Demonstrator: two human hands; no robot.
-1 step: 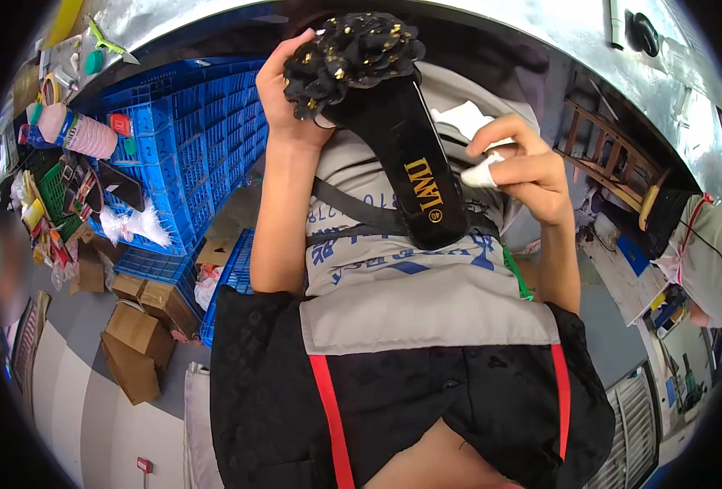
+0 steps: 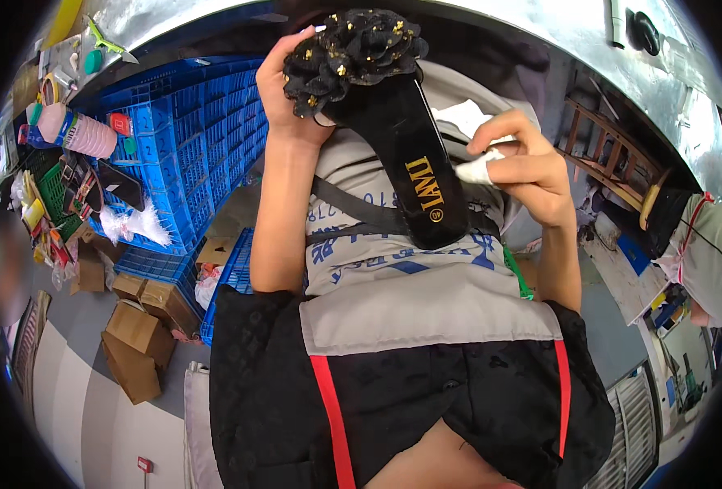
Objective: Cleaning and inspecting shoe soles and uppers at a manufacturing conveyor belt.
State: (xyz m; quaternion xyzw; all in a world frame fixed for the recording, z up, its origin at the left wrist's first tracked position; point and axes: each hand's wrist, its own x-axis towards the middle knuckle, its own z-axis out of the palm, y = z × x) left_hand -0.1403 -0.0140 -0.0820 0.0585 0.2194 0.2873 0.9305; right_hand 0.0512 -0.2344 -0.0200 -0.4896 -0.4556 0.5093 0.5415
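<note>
A black slide sandal (image 2: 426,163) is held up in front of my apron, its glossy insole facing me and its heel end pointing down. Ruffled black fabric flowers with gold flecks (image 2: 357,53) cover its upper. My left hand (image 2: 283,94) grips the sandal at the flowered toe end; some of its fingers are hidden behind. In my right hand (image 2: 528,167), thumb and fingers pinch a white cloth (image 2: 476,169) beside the insole's right edge. More of the white material shows above those fingers, against the grey apron (image 2: 426,314).
Blue plastic crates (image 2: 206,122) stand to the left, with a pink bottle (image 2: 88,134) and a fluffy white item (image 2: 137,224) on them. Cardboard boxes (image 2: 137,334) sit on the floor. A metal worktop (image 2: 507,20) runs across the far side, with a wooden rack (image 2: 609,151) at right.
The white cloth and my right fingertips have shifted slightly left, closer to the insole's edge. The sandal has moved very little in my left hand.
</note>
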